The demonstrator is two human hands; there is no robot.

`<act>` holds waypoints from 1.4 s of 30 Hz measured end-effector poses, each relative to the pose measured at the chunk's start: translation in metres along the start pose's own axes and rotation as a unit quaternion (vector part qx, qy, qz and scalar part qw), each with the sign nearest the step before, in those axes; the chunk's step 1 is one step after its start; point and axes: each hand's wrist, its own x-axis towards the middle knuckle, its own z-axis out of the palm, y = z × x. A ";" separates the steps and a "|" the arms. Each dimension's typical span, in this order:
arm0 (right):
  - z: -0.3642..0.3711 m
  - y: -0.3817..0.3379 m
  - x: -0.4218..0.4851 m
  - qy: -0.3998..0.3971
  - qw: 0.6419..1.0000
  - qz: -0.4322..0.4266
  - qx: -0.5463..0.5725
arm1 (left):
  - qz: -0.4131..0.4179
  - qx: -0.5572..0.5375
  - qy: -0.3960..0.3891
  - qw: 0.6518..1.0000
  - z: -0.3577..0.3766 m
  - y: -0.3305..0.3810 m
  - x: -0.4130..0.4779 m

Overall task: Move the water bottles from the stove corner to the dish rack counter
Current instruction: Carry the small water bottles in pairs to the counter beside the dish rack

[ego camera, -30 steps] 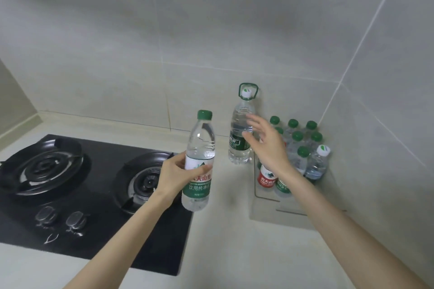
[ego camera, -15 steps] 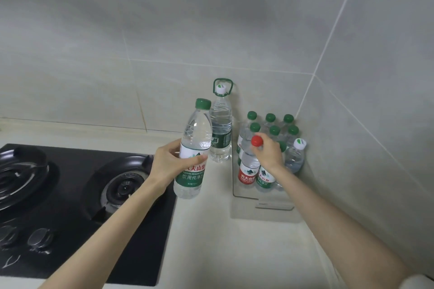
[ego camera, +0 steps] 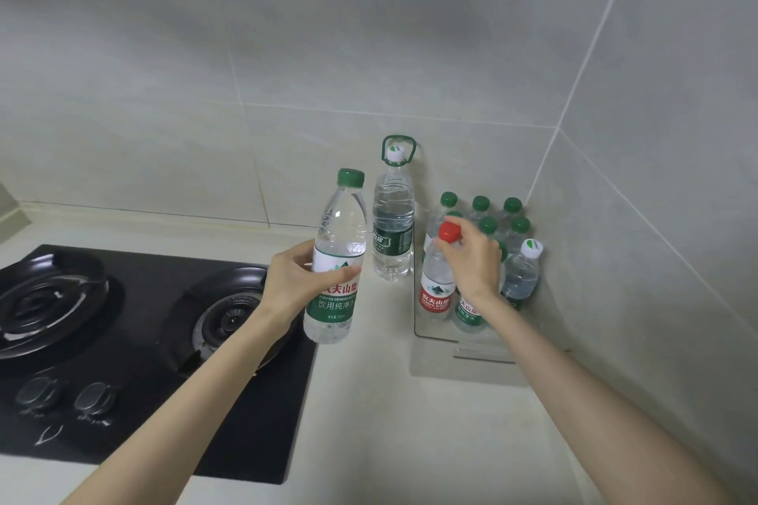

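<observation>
My left hand (ego camera: 297, 279) grips a green-capped water bottle (ego camera: 338, 258) around its middle and holds it upright above the counter, beside the stove. My right hand (ego camera: 473, 262) pinches the neck of a red-capped, red-labelled bottle (ego camera: 437, 291) just under its cap; whether its base rests on the tray is unclear. Behind it, several green-capped bottles (ego camera: 488, 223) stand packed in the wall corner on a clear tray (ego camera: 434, 334). A small white-capped bottle (ego camera: 523, 275) stands at their right. A taller bottle with a green carry handle (ego camera: 393, 225) stands on the counter left of the tray.
A black gas stove (ego camera: 135, 340) with two burners and two knobs fills the left. Tiled walls meet in the corner behind the bottles. Pale countertop (ego camera: 369, 402) runs between the stove and the tray toward me.
My right hand went from reaching open over the bottle group to pinching the red-capped bottle's neck. The view has shifted a little; my left hand keeps holding its bottle.
</observation>
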 end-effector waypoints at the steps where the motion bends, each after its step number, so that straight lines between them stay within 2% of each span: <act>1: -0.007 -0.011 0.001 0.008 1.000 -0.013 0.013 | 0.000 0.000 0.004 1.000 -0.002 0.001 -0.002; 5: -0.028 -0.058 0.003 0.026 0.995 -0.090 0.034 | 0.006 0.008 0.017 1.000 -0.014 0.009 -0.014; 10: -0.036 -0.103 0.001 -0.004 0.986 -0.138 0.089 | 0.017 0.015 0.050 0.999 -0.032 0.019 -0.031; 14: -0.030 -0.131 -0.012 -0.069 0.972 -0.140 0.176 | 0.020 0.016 0.092 0.995 -0.051 0.024 -0.050; 21: 0.000 -0.176 -0.049 -0.172 0.936 -0.180 0.249 | 0.029 0.025 0.184 0.982 -0.092 0.020 -0.104; 29: 0.029 -0.252 -0.119 -0.292 0.879 -0.259 0.275 | 0.001 0.012 0.342 0.940 -0.158 0.008 -0.201; 34: 0.052 -0.309 -0.186 -0.367 0.825 -0.307 0.300 | -0.011 0.015 0.434 0.901 -0.212 -0.003 -0.275; 42: 0.088 -0.410 -0.321 -0.467 0.737 -0.342 0.349 | -0.022 0.015 0.532 0.846 -0.311 -0.020 -0.403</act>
